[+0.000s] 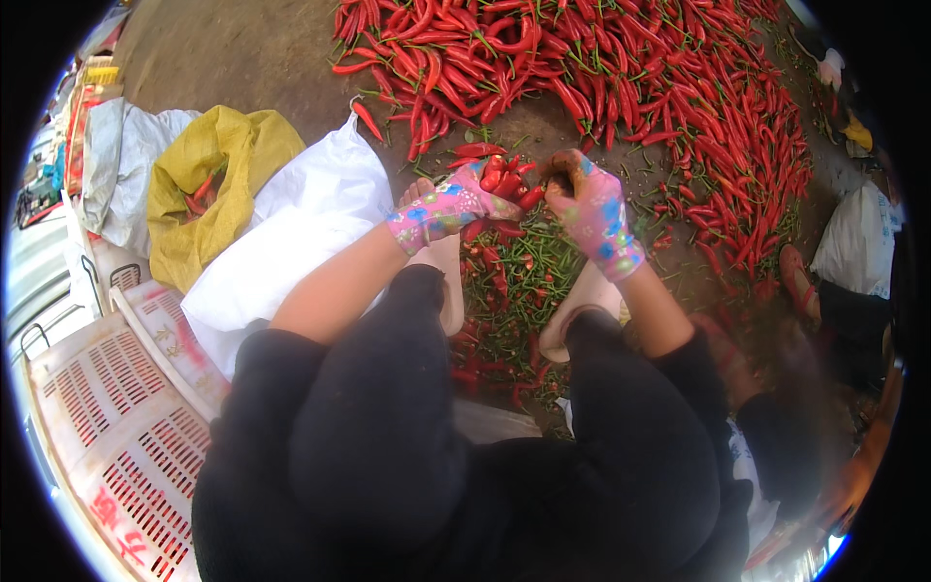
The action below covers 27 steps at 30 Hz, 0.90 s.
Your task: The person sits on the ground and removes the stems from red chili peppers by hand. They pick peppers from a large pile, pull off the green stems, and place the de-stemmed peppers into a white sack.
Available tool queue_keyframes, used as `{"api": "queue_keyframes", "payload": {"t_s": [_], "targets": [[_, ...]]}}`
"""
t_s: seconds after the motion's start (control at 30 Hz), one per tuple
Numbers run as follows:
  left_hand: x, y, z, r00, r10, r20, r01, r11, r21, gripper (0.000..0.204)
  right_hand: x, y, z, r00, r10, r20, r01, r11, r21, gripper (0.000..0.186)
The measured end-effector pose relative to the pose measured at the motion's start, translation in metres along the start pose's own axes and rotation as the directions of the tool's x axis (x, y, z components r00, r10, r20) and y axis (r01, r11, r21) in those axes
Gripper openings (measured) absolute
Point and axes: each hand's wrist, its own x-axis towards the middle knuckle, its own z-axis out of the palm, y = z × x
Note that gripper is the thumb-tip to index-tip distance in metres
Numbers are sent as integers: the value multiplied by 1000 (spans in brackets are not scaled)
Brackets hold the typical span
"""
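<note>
Both hands wear pink flowered gloves and are side by side at the centre. My left hand (461,202) grips a bunch of red chillies (504,179). Just beside it, my right hand (582,199) has its fingers curled in a pinch, with soiled fingertips; what they hold, if anything, I cannot make out. Below them, between my legs, lie many green chilli stems with scattered red chillies (514,291). A large spread pile of red chillies (621,58) with green stems covers the ground above my hands.
At the left are a white sack (281,242), an open yellow sack (262,141) with chillies inside, a greyish sack (126,165) and white plastic crates (116,427). At the right, another person's foot (797,281) and dark-clad leg are beside a white bag (853,242).
</note>
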Motion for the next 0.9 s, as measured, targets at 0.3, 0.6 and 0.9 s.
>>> {"api": "queue_keyframes", "payload": {"t_s": [0.3, 0.6, 0.9], "targets": [[3, -7, -8, 999, 39, 23, -40, 999, 33, 64, -1, -5, -2, 975, 102, 196, -163, 930, 330, 24], [4, -13, -15, 997, 62, -39, -53, 979, 198, 58, -1, -9, -8, 956, 109, 272, -201, 919, 339, 27], [4, -15, -16, 993, 109, -45, -97, 972, 214, 53, 0, 4, -17, 933, 259, 249, -352, 797, 490, 30]]}}
